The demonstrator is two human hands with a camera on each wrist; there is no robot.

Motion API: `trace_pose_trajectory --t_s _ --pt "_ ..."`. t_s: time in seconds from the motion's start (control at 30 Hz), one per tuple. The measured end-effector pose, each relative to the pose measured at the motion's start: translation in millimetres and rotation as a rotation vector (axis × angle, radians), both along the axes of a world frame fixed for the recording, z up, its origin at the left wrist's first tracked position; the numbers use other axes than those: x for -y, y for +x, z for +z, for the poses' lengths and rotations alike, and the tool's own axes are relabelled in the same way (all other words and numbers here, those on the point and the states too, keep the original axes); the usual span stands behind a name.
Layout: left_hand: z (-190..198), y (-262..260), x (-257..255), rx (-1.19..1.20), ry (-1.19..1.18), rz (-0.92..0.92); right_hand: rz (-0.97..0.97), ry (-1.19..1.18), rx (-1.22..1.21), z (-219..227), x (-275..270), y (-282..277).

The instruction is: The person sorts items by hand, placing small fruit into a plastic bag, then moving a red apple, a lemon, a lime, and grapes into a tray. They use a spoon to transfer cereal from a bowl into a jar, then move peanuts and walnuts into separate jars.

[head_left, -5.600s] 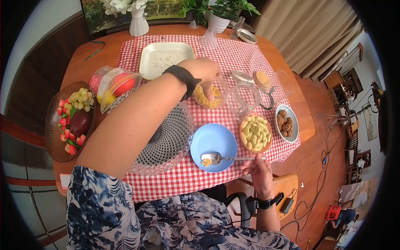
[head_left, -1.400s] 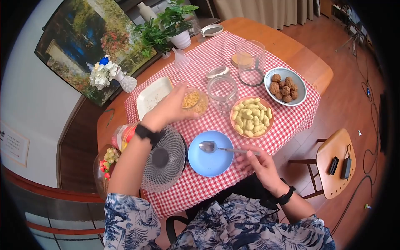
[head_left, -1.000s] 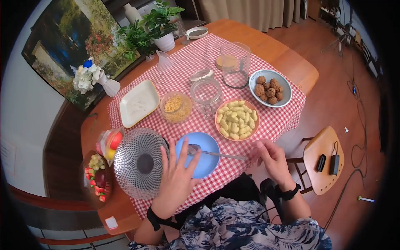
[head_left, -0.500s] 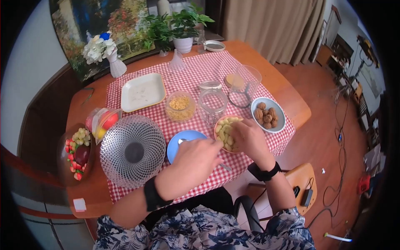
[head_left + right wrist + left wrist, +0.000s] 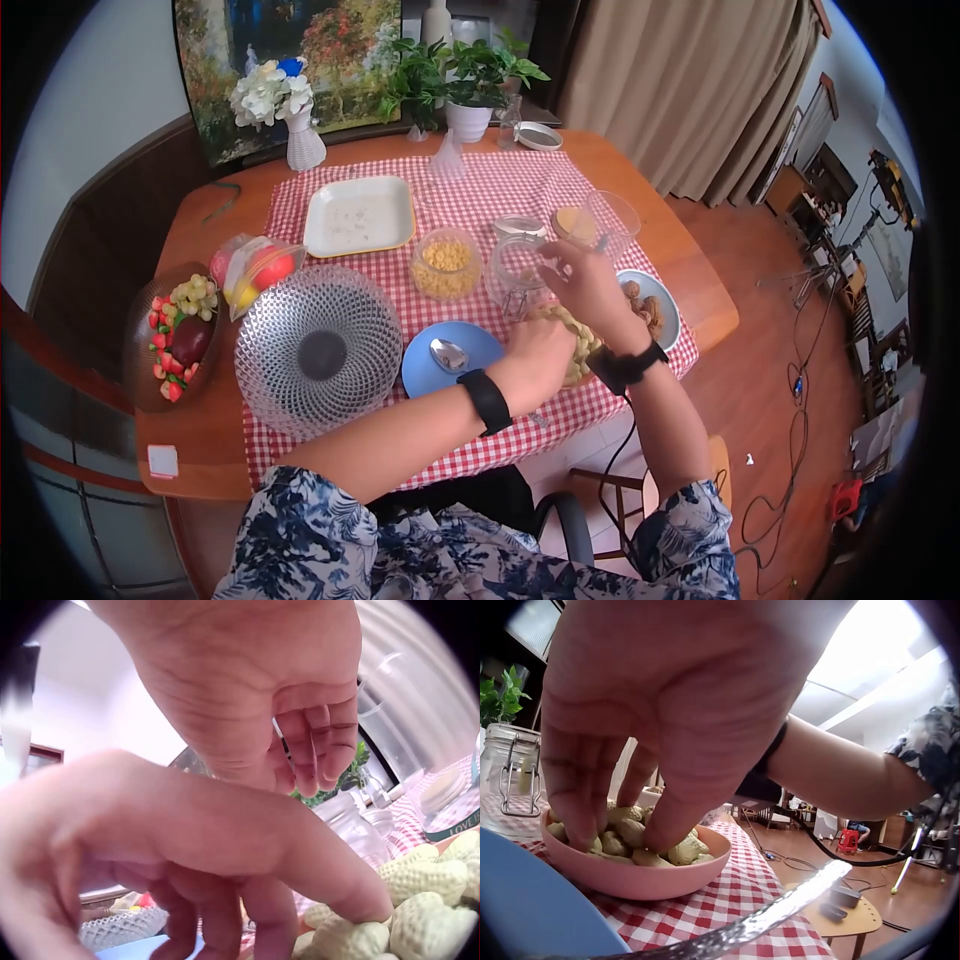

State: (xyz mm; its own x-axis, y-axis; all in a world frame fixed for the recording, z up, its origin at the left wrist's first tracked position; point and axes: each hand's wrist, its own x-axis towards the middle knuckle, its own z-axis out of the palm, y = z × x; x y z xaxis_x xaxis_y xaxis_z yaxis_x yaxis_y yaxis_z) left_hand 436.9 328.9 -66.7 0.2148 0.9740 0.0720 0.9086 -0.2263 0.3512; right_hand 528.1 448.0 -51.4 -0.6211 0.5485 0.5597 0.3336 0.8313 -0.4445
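Note:
The left hand (image 5: 545,358) reaches down into the pink bowl (image 5: 641,881) of unshelled peanuts (image 5: 626,832). Its thumb and fingers are spread among them, fingertips touching the nuts. Beyond it, the right hand (image 5: 583,288) is raised over the mouth of a clip-top glass jar (image 5: 517,262), fingers loosely bent, with nothing visible in its grasp. A yellowish piece (image 5: 526,781) shows through the jar's wall. On the blue plate (image 5: 420,375) lies a metal spoon (image 5: 449,353). Its handle (image 5: 780,907) runs past the plate's edge, partly hidden by the left hand in the head view.
A glass bowl of yellow bits (image 5: 447,265) stands left of the jar. Walnuts (image 5: 648,308) fill a bowl at right, beside a clear cylinder (image 5: 612,222). Further left are a large glass bowl (image 5: 270,350), a white tray (image 5: 400,190) and a fruit dish (image 5: 135,380).
Earlier the left hand was at the bowl of yellow bits, then passed over the plate to the peanuts. The right hand left the spoon handle, dipped into the peanuts, then rose to the jar.

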Motion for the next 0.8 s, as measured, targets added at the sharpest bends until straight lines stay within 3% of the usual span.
trace_pose_trajectory --t_s 0.07,0.2,0.27,0.33,0.43,0.6,0.8 --pt "-3 1 0 0.007 0.064 -0.009 -0.024 -0.043 -0.015 11 15 17" --pt "-6 -11 -3 0.172 0.173 -0.018 -0.117 -0.235 0.234 0 27 59" --pt "26 -20 -4 0.078 0.211 0.02 -0.07 -0.259 0.363 -6 38 71" --pt "49 -33 -22 -0.012 0.254 0.122 -0.091 -0.264 0.349 -16 46 70" --pt "51 -52 -56 -0.098 0.336 0.173 -0.122 -0.243 0.264 -25 52 67" --pt "38 -64 -80 -0.207 0.162 0.135 -0.107 -0.209 0.223 -28 55 61" --pt "34 -58 -50 -0.003 0.207 0.094 -0.136 -0.243 0.16 -9 52 67"
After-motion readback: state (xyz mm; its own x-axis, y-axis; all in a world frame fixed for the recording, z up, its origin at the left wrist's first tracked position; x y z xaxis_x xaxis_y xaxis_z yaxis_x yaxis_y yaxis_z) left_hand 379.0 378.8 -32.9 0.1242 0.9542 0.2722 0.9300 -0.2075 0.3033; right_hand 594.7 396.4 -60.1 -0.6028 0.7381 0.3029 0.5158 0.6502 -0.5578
